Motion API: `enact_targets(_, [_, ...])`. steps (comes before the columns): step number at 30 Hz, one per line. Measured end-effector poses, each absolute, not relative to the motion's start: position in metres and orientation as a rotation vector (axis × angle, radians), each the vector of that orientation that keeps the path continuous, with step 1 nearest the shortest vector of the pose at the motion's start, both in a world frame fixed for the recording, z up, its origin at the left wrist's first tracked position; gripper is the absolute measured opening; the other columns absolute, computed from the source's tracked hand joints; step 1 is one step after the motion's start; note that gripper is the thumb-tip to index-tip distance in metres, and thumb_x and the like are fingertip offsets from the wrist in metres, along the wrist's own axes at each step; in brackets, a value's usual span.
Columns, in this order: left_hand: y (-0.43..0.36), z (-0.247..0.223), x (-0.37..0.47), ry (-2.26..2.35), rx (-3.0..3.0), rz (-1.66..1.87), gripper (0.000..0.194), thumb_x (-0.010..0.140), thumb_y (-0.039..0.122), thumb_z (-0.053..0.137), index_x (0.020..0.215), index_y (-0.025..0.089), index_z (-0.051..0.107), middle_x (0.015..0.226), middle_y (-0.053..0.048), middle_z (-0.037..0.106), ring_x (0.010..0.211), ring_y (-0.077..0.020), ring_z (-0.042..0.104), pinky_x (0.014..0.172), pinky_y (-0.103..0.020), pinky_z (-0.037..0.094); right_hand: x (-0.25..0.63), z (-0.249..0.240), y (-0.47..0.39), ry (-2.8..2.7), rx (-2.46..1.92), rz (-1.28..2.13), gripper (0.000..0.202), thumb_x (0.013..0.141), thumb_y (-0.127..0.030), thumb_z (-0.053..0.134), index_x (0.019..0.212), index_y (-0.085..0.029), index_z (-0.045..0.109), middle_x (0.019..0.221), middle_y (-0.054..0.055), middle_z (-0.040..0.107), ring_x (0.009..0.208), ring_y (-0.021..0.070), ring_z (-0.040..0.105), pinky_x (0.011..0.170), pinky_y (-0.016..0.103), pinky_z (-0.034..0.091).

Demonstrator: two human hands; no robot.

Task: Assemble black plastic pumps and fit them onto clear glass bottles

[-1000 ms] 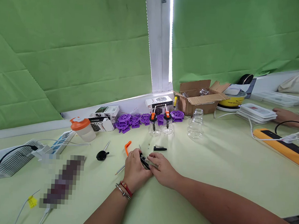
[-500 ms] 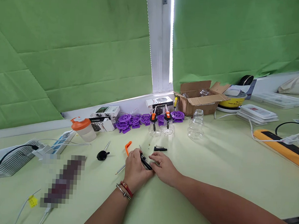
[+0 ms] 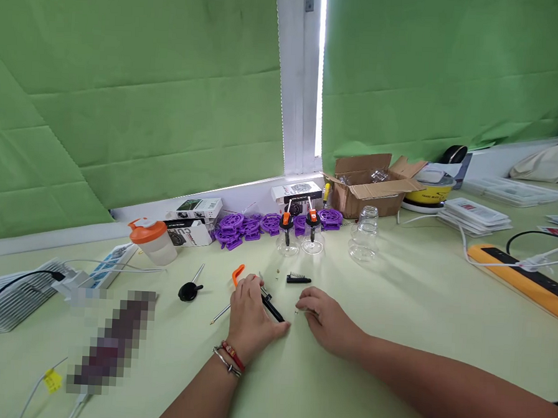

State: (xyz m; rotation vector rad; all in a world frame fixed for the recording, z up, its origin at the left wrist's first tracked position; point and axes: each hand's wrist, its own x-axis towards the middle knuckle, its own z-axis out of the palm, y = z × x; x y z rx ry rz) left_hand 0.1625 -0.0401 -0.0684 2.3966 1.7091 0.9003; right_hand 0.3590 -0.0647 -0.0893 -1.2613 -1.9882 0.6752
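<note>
My left hand (image 3: 253,320) curls over a slim black tube-like part (image 3: 272,308), thumb at its near end. Beside it my right hand (image 3: 329,321) is closed in a pinch; a tiny shiny piece (image 3: 296,312) shows at the fingertips, too small to name. An orange bent piece (image 3: 238,274) lies just beyond my left hand, and a thin metal rod (image 3: 220,314) sticks out to its left. Past both hands rest a black part with a spring (image 3: 298,278) and tiny brass-coloured bits (image 3: 277,274).
A round black piece with a metal stem (image 3: 190,292) lies at left. Behind stand glass vessels with orange-and-black tops (image 3: 312,226), stacked clear glasses (image 3: 365,235), purple plastic parts (image 3: 231,228), an orange-lidded shaker (image 3: 153,240), and an open cardboard box (image 3: 368,189). An orange power strip (image 3: 519,271) lies right.
My right hand has drawn away from the black part, to the right, with a tiny shiny piece at its fingertips. My left hand stays on the black part.
</note>
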Motion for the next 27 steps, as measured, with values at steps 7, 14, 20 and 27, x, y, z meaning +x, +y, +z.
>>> enact_targets(7, [-0.042, -0.067, 0.154, 1.669, 2.530, 0.910, 0.083, 0.044, 0.049, 0.077, 0.113, 0.019, 0.041, 0.128, -0.016, 0.043, 0.129, -0.0383, 0.031, 0.101, -0.053, 0.031, 0.350, -0.084, -0.069, -2.354, -1.346, 0.239, 0.035, 0.084, -0.017, 0.043, 0.114, -0.019, 0.062, 0.122, 0.015, 0.053, 0.113, 0.0309, 0.046, 0.093, 0.048, 0.038])
enact_targets(14, [-0.040, -0.071, 0.147, 1.669, 2.550, 0.915, 0.090, 0.043, 0.056, 0.077, 0.115, 0.015, 0.040, 0.129, -0.020, 0.043, 0.130, -0.0388, 0.031, 0.103, -0.054, 0.031, 0.320, -0.087, -0.028, -2.349, -1.434, 0.086, 0.043, 0.086, -0.033, 0.049, 0.123, -0.014, 0.056, 0.154, 0.014, 0.016, 0.141, 0.0338, 0.003, 0.110, 0.054, 0.005])
enact_targets(20, [-0.041, -0.070, 0.150, 1.639, 2.525, 0.995, 0.087, 0.047, 0.055, 0.075, 0.115, 0.015, 0.041, 0.129, -0.020, 0.043, 0.130, -0.0404, 0.032, 0.102, -0.056, 0.030, 0.319, -0.072, -0.034, -2.161, -1.365, 0.248, 0.034, 0.089, -0.023, 0.040, 0.116, -0.015, 0.060, 0.139, 0.015, 0.044, 0.129, 0.0306, 0.033, 0.105, 0.048, 0.024])
enact_targets(27, [-0.046, -0.073, 0.157, 1.529, 2.508, 1.040, 0.076, 0.057, 0.040, 0.073, 0.120, 0.014, 0.040, 0.136, -0.022, 0.036, 0.133, -0.0403, 0.026, 0.103, -0.058, 0.030, 0.318, -0.069, -0.058, -1.654, -1.217, 1.464, 0.021, 0.081, -0.029, 0.049, 0.064, -0.017, 0.050, 0.052, -0.005, 0.042, 0.048, 0.0082, 0.033, 0.048, 0.022, 0.026])
